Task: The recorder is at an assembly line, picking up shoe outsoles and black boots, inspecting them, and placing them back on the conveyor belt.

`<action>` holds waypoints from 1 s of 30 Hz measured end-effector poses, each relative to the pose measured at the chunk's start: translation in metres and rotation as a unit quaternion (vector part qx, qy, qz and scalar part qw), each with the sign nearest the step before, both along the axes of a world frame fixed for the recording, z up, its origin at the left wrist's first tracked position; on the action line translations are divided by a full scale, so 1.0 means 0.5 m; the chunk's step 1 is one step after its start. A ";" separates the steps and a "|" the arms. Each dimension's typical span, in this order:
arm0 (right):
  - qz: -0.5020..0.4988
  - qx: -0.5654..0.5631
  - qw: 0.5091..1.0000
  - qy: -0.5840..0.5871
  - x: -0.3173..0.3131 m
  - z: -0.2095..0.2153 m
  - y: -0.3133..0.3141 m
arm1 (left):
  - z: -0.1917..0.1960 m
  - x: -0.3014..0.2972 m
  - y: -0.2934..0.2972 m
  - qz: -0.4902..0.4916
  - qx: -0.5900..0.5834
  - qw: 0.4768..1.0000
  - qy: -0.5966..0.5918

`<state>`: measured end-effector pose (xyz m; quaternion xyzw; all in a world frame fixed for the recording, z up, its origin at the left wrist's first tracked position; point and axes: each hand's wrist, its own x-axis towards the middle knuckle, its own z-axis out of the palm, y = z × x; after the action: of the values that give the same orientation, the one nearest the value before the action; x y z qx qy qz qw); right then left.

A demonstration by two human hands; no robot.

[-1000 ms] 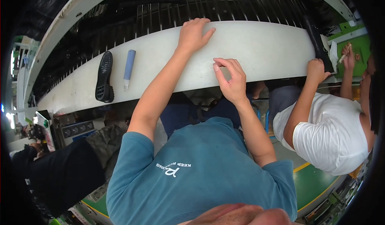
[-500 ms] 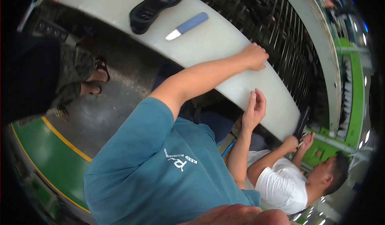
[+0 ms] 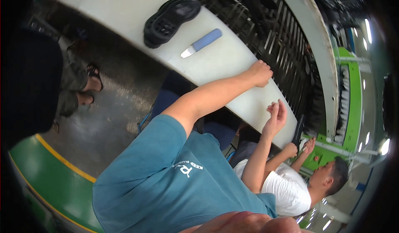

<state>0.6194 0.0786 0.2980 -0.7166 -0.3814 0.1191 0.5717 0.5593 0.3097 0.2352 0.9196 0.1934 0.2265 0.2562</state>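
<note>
My left hand (image 3: 261, 73) rests at the far edge of the white tabletop (image 3: 232, 58), its fingers curled in with nothing visible in them. Nearer and to the right, my right hand (image 3: 277, 115) hovers over the table, palm turned partly up, fingers loosely bent and apart, empty. A blue-handled tool with a short pale blade (image 3: 202, 42), a knife or scraper, lies to the left of my left hand, untouched. Farther left lies a black shoe sole (image 3: 171, 20), also untouched.
Behind the table runs a bed of dark metal rods (image 3: 286, 29) with a pale curved rail (image 3: 322, 37) beyond. A co-worker in a white shirt (image 3: 286, 191) sits at right, hands near the table's end. Another person's sandalled feet (image 3: 93, 81) show at left. A green machine (image 3: 353, 91) stands far right.
My right hand has lifted and moved farther over the table. The fingers of my left hand have curled in more at the edge. The view has shifted; the sole and the blue-handled tool lie still.
</note>
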 end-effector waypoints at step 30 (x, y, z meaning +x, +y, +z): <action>-0.517 -0.266 0.751 -0.313 1.324 0.564 -0.123 | 0.089 -0.010 -0.017 0.011 0.120 0.987 0.103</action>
<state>1.2814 0.0171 0.5800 -0.9246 -0.0632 -0.3294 0.1806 0.5545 0.3010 0.2798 0.9600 0.1999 0.1551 0.1203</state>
